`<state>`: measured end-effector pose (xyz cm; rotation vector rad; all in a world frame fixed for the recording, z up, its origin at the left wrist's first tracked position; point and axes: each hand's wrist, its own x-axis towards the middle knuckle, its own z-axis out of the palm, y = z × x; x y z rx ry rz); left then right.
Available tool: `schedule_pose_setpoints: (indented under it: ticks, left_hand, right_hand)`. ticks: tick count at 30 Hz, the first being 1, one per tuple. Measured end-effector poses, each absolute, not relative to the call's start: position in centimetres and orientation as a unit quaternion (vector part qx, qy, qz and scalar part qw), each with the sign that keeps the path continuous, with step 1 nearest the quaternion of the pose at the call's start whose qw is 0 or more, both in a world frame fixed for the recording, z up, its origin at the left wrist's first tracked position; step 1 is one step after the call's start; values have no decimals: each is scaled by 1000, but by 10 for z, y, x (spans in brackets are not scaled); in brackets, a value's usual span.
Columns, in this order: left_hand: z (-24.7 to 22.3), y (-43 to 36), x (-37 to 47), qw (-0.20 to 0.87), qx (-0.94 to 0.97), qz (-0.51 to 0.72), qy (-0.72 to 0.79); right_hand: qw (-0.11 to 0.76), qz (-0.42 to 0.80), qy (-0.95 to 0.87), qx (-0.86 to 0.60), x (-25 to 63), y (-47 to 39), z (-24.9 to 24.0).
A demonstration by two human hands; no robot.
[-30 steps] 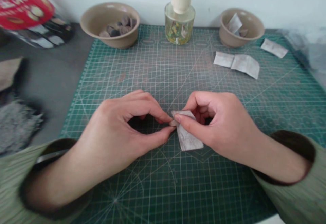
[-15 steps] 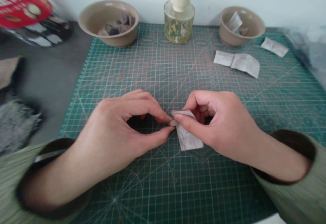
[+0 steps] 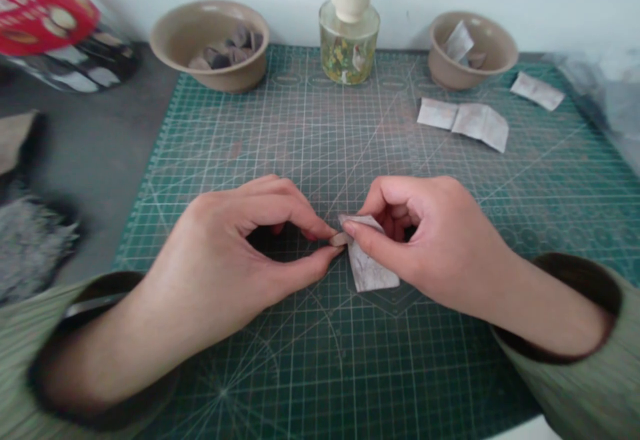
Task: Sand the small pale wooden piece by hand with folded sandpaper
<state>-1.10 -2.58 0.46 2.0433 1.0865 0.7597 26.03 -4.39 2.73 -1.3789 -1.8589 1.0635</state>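
Note:
Over the middle of the green cutting mat (image 3: pixel 280 387), my left hand (image 3: pixel 240 247) pinches a small tan piece (image 3: pixel 340 239) between thumb and fingertips. Its exact kind is too small to make out. My right hand (image 3: pixel 425 240) grips a creased, greyish-white piece of sandpaper (image 3: pixel 371 268) between thumb and curled forefinger. The upper left corner of the sandpaper touches the tan piece, and its lower part hangs free below my right thumb. My fingers hide part of both things.
A brown bowl (image 3: pixel 165 43) at the back left holds several dark, stone-like pieces. Another bowl (image 3: pixel 443 70) holds a folded sheet. Between them stands a glass diffuser bottle (image 3: pixel 349 47). Sandpaper strips (image 3: pixel 480 125) lie at right. A grey cloth (image 3: pixel 33 247) and a red-labelled container (image 3: pixel 45 7) are left.
Both hands stay almost in place. The tan piece shows slightly more between my fingertips, and the sandpaper has shifted a little against it.

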Motion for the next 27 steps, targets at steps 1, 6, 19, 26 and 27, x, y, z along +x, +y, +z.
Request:
schedule_pose_setpoints:
  ticks: [1, 6, 19, 26, 27]
  left_hand:
    - [4, -25, -11, 348, 787, 294, 416]
    - [1, -23, -9, 354, 787, 302, 404]
    - [8, -4, 0, 353, 797, 337, 356]
    - [-4, -3, -1, 344, 801, 366, 326]
    - [-4, -5, -2, 343, 798, 370, 329]
  right_hand:
    - [286, 397, -700, -520, 262, -44, 27]
    - [341, 405, -646, -549, 269, -41, 25]
    - [424, 466, -591, -503, 275, -17, 54]
    - [383, 533, -566, -499, 269, -6, 21]
    - [375, 543, -561, -500, 270, -6, 19]
